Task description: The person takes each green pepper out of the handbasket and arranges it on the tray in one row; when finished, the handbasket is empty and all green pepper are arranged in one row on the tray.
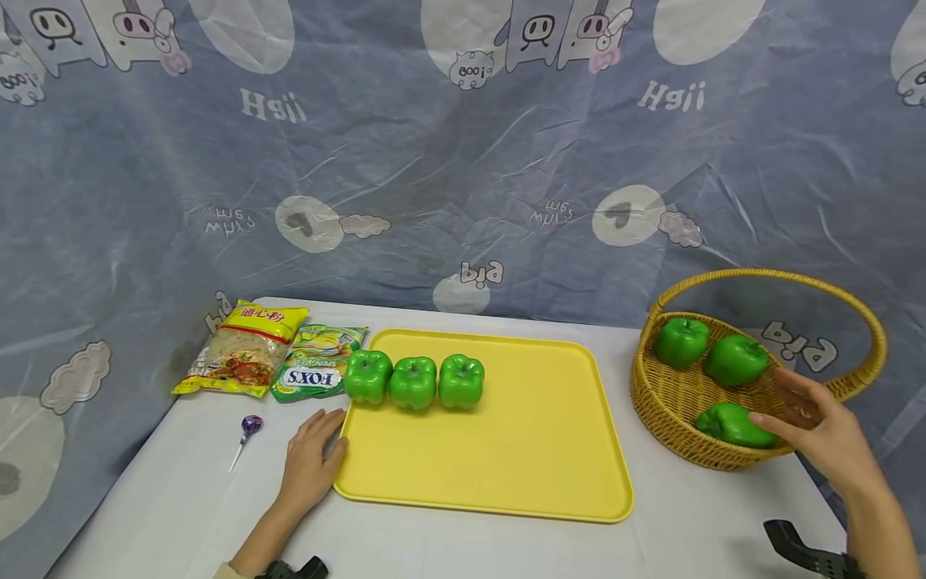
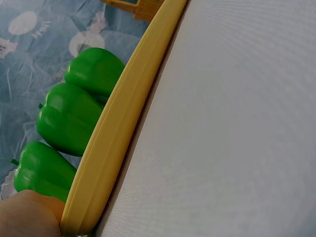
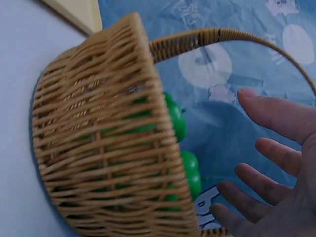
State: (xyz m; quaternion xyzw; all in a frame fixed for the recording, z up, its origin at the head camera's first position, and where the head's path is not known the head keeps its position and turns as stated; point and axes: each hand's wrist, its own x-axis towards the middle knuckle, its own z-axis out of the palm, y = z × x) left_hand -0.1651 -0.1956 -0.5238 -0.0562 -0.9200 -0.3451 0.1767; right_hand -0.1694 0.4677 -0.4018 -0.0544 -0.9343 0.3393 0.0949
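Three green bell peppers (image 1: 413, 383) stand in a row at the upper left of a yellow tray (image 1: 506, 466). At the tray's left edge rests my left hand (image 1: 311, 458), its fingertips touching the rim; the left wrist view shows only a small part of it. Over the right side of a wicker basket (image 1: 669, 430) is my right hand (image 1: 828, 430), fingers spread and nothing gripped in the right wrist view. Several more items are about; inside the basket lie three bell peppers, the nearest pepper (image 1: 734, 425) close to my right thumb.
A yellow noodle bag (image 1: 246, 346) and a green FOX'S candy bag (image 1: 318, 362) lie at the back left. A lollipop (image 1: 251, 426) lies left of my left hand. The basket's tall handle (image 1: 767, 275) arches over its opening. A patterned grey-blue cloth (image 1: 434, 161) hangs behind the white table.
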